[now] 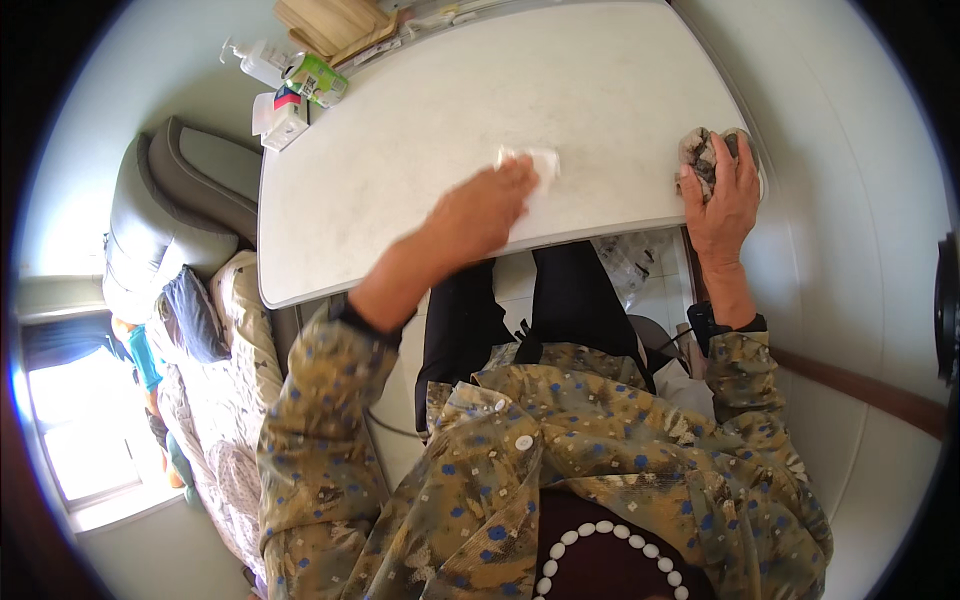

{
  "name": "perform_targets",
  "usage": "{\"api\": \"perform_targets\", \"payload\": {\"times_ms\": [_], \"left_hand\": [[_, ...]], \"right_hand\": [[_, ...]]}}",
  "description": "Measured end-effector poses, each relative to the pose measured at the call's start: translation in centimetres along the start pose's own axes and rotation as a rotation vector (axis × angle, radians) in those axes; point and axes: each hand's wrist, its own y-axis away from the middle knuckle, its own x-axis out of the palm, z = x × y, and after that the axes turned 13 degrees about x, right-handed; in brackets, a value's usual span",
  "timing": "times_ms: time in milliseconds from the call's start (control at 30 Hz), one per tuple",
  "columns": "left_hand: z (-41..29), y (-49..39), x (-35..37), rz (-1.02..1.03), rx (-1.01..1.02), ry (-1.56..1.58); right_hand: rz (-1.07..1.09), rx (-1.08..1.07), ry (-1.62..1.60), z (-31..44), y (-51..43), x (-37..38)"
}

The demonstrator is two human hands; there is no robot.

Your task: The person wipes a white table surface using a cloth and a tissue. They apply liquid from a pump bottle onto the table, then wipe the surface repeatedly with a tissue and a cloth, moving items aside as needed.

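A white tabletop lies in front of me. My left hand reaches across to the table's middle, its fingers pressed on a white tissue or cloth; the hand is a little blurred. At the table's right edge, my right hand is closed around a bunched, grey-brown stained cloth, which rests on or just above the surface. Part of each cloth is hidden beneath the fingers. Faint greyish smudges show on the tabletop.
At the far left corner stand a tissue box, a green drink can and a white pump bottle. Wooden boards lie beyond the table's back edge. A wall runs along the right; a bed and grey cushions are left.
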Motion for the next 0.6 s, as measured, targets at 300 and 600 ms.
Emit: {"api": "perform_targets", "payload": {"times_ms": [300,600], "left_hand": [[-2.5,0.9,0.0,-0.03,0.037,-0.054],[5.4,-8.0,-0.7,0.05,-0.064,-0.182]], "right_hand": [[0.021,0.007,-0.016,-0.1,-0.1,-0.1],[0.053,0.018,0.02,0.0,-0.1,-0.1]]}}
